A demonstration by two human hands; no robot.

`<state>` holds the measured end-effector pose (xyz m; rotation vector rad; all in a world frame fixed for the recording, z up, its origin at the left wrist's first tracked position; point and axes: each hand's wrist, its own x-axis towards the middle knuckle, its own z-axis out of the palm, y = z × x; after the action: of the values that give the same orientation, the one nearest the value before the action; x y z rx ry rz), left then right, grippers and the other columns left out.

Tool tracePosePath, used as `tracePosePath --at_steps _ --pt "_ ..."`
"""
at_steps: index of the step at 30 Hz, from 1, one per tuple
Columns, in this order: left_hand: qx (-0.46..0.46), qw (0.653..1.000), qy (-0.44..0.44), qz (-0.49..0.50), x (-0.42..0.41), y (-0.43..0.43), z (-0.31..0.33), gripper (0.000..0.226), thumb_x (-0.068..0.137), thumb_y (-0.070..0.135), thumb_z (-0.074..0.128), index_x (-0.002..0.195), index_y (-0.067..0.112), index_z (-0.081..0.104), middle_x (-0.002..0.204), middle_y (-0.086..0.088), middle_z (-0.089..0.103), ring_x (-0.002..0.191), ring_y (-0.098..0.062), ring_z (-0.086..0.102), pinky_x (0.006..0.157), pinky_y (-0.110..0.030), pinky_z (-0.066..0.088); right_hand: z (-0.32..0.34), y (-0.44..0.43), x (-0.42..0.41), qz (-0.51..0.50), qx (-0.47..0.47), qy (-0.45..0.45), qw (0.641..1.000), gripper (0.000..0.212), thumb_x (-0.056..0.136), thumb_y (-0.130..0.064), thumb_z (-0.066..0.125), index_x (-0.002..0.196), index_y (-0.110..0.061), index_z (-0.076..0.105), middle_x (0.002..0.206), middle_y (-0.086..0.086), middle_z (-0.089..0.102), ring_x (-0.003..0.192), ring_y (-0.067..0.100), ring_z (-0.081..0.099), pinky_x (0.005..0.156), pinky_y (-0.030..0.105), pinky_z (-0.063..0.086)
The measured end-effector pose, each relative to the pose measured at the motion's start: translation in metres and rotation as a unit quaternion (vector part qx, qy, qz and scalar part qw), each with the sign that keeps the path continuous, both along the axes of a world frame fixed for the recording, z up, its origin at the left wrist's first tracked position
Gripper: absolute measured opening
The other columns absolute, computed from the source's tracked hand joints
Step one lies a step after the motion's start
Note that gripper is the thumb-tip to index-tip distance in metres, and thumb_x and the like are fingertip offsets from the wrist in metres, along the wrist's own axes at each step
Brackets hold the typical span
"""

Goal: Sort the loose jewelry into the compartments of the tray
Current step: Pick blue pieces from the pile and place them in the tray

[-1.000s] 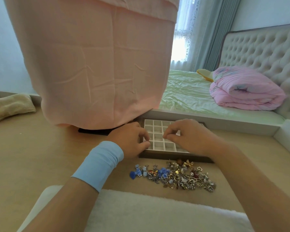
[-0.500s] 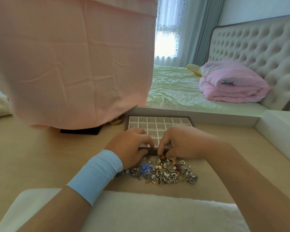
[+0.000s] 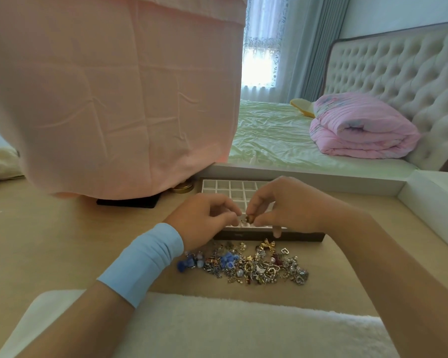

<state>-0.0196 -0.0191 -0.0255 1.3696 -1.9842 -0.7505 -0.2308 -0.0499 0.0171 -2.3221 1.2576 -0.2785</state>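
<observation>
**Risen from pile (image 3: 243,264) to tray (image 3: 303,236): left hand (image 3: 204,218), right hand (image 3: 290,205)**

Both pinch one small brown-gold piece (image 3: 250,218) between fingertips, mid-frame, over tray's near row. Pile lies just below tray, lower centre.

The heap of loose gold and silver jewelry (image 3: 246,264) glints like polished metal. The white-gridded tray (image 3: 243,187) looks matt, the pale wooden worktop (image 3: 49,241) smooth. At the bottom of the frame lies a white fleecy pad (image 3: 217,329).
</observation>
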Motion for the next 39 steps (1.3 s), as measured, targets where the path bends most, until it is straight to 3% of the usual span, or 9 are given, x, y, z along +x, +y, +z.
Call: tracePosePath --at_steps 6,14,18,21,25,28,34,37,39 --pt "0.098 0.986 0.135 0.008 -0.001 0.000 0.009 0.008 0.093 0.022 0.063 0.098 0.022 0.068 0.086 0.007 0.076 0.077 -0.012 0.068 0.058 -0.007 0.043 0.003 0.002 0.004 -0.006 -0.008 -0.116 0.993 0.014 0.088 -0.016 0.077 0.096 -0.027 0.076 0.091 -0.015 0.075 0.053 0.019 0.066 0.055 0.018 0.050" --pt "0.148 0.960 0.231 0.055 0.008 -0.001 0.019 0.017 0.083 0.015 0.075 0.100 0.013 0.070 0.087 -0.001 0.077 0.070 -0.011 0.068 0.060 -0.020 0.051 -0.007 0.005 0.025 -0.100 0.021 -0.255 0.962 0.014 0.090 -0.021 0.075 0.103 -0.026 0.076 0.084 -0.012 0.077 0.053 0.014 0.064 0.044 0.017 0.042" --pt "0.087 0.970 0.204 0.094 0.013 -0.003 0.018 0.021 0.075 0.021 0.082 0.093 0.014 0.073 0.086 -0.006 0.076 0.080 -0.026 0.071 0.077 -0.037 0.061 -0.014 0.009 0.040 -0.131 0.062 -0.327 0.934 0.016 0.087 -0.029 0.078 0.100 -0.021 0.078 0.083 -0.002 0.078 0.054 0.016 0.061 0.042 0.023 0.041" --pt "0.051 0.980 0.168 0.095 0.018 -0.006 0.017 0.019 0.076 0.022 0.081 0.092 0.016 0.072 0.083 -0.003 0.075 0.080 -0.024 0.070 0.073 -0.032 0.060 -0.019 0.006 0.051 -0.155 0.072 -0.344 0.923 0.016 0.088 -0.026 0.078 0.102 -0.020 0.078 0.083 0.000 0.078 0.055 0.014 0.060 0.042 0.023 0.042" --pt "0.027 0.996 -0.013 0.085 0.040 -0.010 0.013 0.009 0.086 0.030 0.071 0.094 0.029 0.071 0.089 0.015 0.067 0.078 0.000 0.060 0.070 -0.018 0.046 -0.027 0.003 0.062 -0.150 0.053 -0.289 0.944 0.017 0.090 -0.020 0.075 0.107 -0.020 0.076 0.085 -0.003 0.077 0.050 0.012 0.059 0.048 0.017 0.046" --pt "0.013 0.988 -0.121 0.091 0.047 -0.015 0.005 0.008 0.087 0.033 0.068 0.095 0.034 0.071 0.098 0.014 0.061 0.084 -0.003 0.054 0.077 -0.024 0.043 -0.035 0.001 0.067 -0.132 0.045 -0.237 0.961 0.016 0.092 -0.023 0.074 0.107 -0.022 0.073 0.093 -0.007 0.078 0.048 0.013 0.060 0.061 0.019 0.055" --pt "-0.021 0.977 -0.190 0.094 0.043 -0.018 -0.005 0.011 0.084 0.047 0.066 0.075 0.051 0.061 0.091 0.015 0.043 0.091 -0.012 0.046 0.078 -0.031 0.043 -0.041 -0.004 0.071 -0.121 0.038 -0.214 0.969 0.010 0.091 -0.022 0.074 0.101 -0.022 0.075 0.077 -0.011 0.075 0.048 0.007 0.058 0.058 0.016 0.053" --pt "-0.051 0.964 -0.235 0.110 0.041 -0.018 -0.008 0.007 0.087 0.048 0.061 0.089 0.044 0.067 0.103 0.009 0.049 0.101 -0.013 0.047 0.081 -0.035 0.047 -0.046 -0.005 0.074 -0.117 0.002 -0.154 0.981 0.009 0.091 -0.027 0.074 0.098 -0.033 0.075 0.094 -0.018 0.072 0.075 -0.007 0.061 0.072 0.019 0.046" --pt "-0.050 0.964 -0.234 0.113 0.041 -0.019 -0.009 0.012 0.088 0.046 0.060 0.094 0.042 0.069 0.105 0.008 0.050 0.101 -0.014 0.050 0.082 -0.035 0.048 -0.046 -0.005 0.078 -0.117 -0.030 -0.100 0.988 0.009 0.093 -0.031 0.069 0.094 -0.036 0.077 0.102 -0.018 0.071 0.097 0.001 0.061 0.083 0.027 0.043"
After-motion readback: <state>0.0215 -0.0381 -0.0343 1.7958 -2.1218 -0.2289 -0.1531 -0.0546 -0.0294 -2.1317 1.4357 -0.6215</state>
